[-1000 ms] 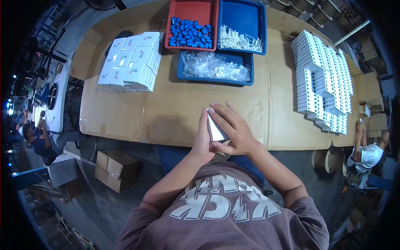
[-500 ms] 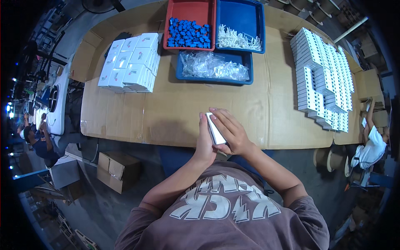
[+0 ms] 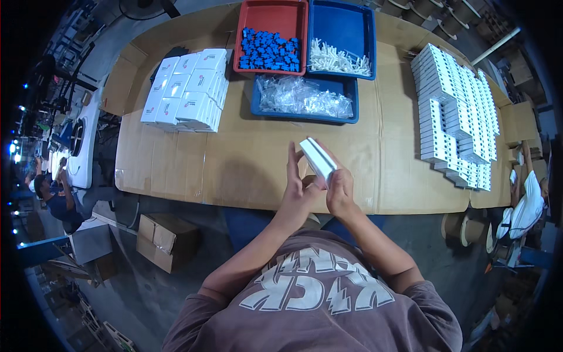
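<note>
In front of my body, over the near edge of the cardboard-covered table, I hold a slim white box (image 3: 317, 157) tilted up, with a dark line along its side. My right hand (image 3: 341, 190) grips its lower right side, thumb in front and fingers mostly hidden behind. My left hand (image 3: 298, 190) is at its lower left, thumb against the bottom end; one finger stands up apart from the box while others pass behind it. Past my hands lies a blue tray (image 3: 255, 105) of clear plastic bags (image 3: 305, 98).
Behind are a red tray (image 3: 272, 14) of blue clips and a blue tray (image 3: 343, 29) of white pieces. White boxes (image 3: 187, 88) are stacked left; long rows of white units (image 3: 454, 111) stand right. Co-workers (image 3: 58, 199) appear at both sides. A carton (image 3: 161, 240) sits on the floor.
The white box has tilted and moved up, showing more of its face. My left palm has come away from its side, and my right hand has shifted to its lower end.
</note>
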